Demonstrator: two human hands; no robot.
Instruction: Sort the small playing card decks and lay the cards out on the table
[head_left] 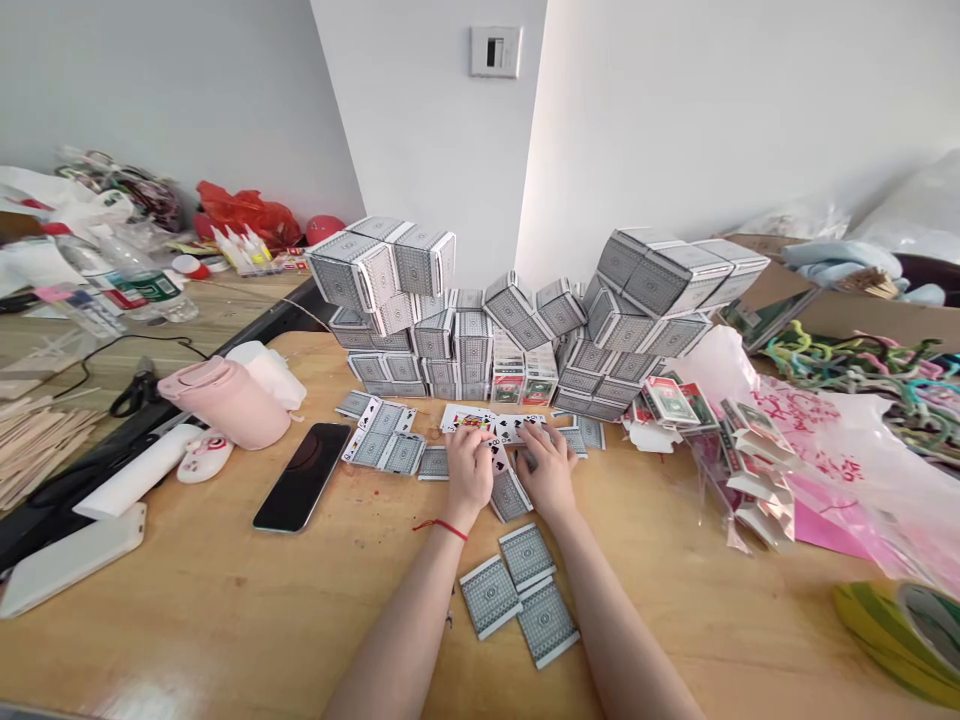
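Note:
My left hand (472, 474) bends over face-up playing cards (465, 412), its fingers pressed together on a card beside the thumb. To its right, my right hand (549, 472) rests on another face-up card (510, 426), fingers somewhat apart and lying over it. Between the hands lie a spade card (499, 460) and a grey-backed card (511, 497). Closer to me are several folded cards (489, 597), backs up. Behind the hands stand blocks made of grey-backed cards (379, 268), stacked in two tiered towers with a lower middle part.
Left of the cards lie a black phone (302, 478), a pink bottle (223, 402) and a white mouse (204, 457). On the right are opened card boxes (757, 465), pink plastic wrap (832, 440) and a yellow tape roll (889, 635). More folded cards (386, 437) lie left of my hands.

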